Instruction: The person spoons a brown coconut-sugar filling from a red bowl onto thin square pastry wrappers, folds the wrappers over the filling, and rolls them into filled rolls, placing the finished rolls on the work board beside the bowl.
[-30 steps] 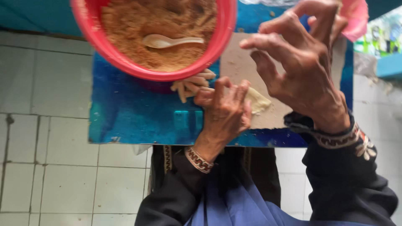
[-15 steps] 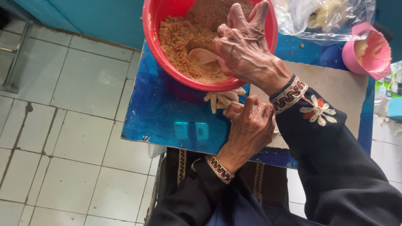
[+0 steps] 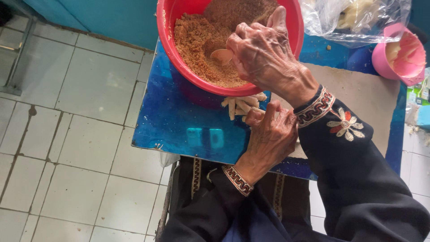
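A red bowl (image 3: 179,67) full of brown crumbly filling (image 3: 197,45) stands on a blue table (image 3: 179,125). My right hand (image 3: 264,54) reaches into the bowl and grips a pale spoon (image 3: 221,55) whose bowl pokes out under my fingers. My left hand (image 3: 271,134) rests on the table below the red bowl, its fingers curled over something I cannot make out. Several pale rolled dough sticks (image 3: 239,104) lie between the bowl and my left hand.
A clear plastic bag (image 3: 354,22) with pale pieces lies at the back right. A pink bowl (image 3: 401,56) stands at the right edge. A beige board (image 3: 371,98) covers the table's right part. Grey floor tiles (image 3: 71,134) spread to the left.
My right hand has come down from above the board into the red bowl and closed on the spoon. My left hand stays by the dough sticks. The view has shifted.
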